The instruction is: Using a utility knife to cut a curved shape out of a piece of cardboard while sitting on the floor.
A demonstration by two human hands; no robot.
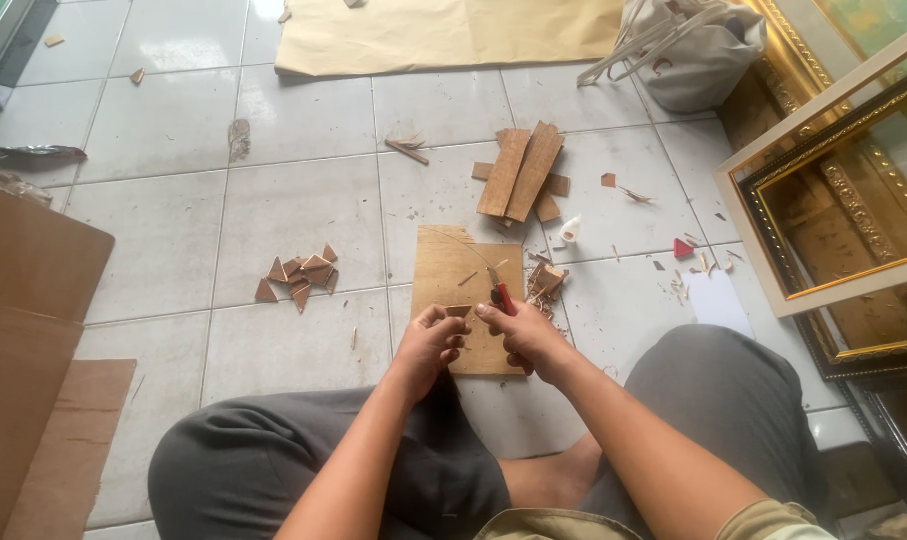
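I sit cross-legged on a white tiled floor. My left hand [432,340] pinches a small brown wooden piece [459,311] between thumb and fingers. My right hand [522,335] touches the same piece and grips a red-handled cutter [503,295] whose blade points away from me. Both hands hover over a flat wooden board [454,270] lying on the tiles in front of my legs.
A pile of small triangular wood pieces [300,271] lies left of the board, wood offcuts [546,281] to its right. Longer planks [521,172] lie beyond. Gold picture frames [844,215] lean at right, cardboard sheets [24,330] at left, brown paper [444,32] and a bag [696,50] at the far side.
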